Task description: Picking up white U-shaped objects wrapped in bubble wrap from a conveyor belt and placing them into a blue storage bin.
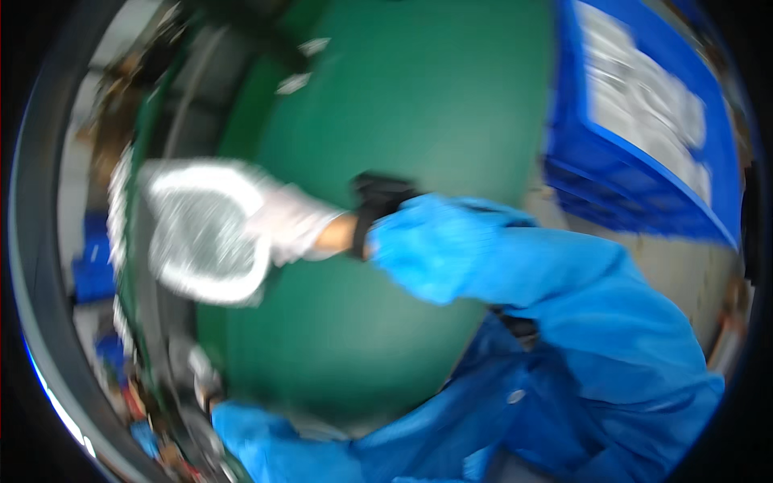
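My right hand (294, 221), in a pale glove, reaches out to the left over a green work surface (362, 338). Its fingers are closed on the near edge of a clear plastic piece with a white rim (256, 278); motion blurs it, so I cannot tell its exact kind. Low at the left, my left hand (203, 372) shows small and smeared beside the edge of the green surface. Whether that hand holds anything is not visible. Both arms wear blue sleeves, and a black band circles my right wrist.
A blue crate (644, 173) filled with white, plastic-looking pieces (636, 80) stands at the right. Two small whitish scraps (295, 83) lie on the far left of the green surface. Grey metal edging (181, 105) and blue bins (93, 270) line the left side.
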Available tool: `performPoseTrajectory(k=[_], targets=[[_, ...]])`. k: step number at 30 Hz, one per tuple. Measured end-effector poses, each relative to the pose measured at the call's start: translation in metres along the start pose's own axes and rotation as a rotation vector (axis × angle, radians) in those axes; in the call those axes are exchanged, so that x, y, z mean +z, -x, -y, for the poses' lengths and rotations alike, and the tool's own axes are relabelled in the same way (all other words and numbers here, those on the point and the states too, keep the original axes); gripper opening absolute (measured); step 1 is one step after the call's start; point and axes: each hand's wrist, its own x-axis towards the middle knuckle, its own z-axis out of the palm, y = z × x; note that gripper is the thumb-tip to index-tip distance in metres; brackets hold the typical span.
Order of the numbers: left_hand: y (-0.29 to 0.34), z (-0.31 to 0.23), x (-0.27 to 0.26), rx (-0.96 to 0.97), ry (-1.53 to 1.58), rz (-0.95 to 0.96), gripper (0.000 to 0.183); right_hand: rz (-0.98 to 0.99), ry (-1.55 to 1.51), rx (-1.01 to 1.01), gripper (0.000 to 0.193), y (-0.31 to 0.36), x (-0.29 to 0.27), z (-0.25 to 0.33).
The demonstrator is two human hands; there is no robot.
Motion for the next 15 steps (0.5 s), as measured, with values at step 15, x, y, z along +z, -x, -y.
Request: performPoseTrajectory(k=[15], targets=[[0.222, -0.09, 0.062, 0.295, -0.282, 0.258, 0.064, 0.198, 0.238, -0.166, 0.026, -0.015, -0.03, 0.02]])
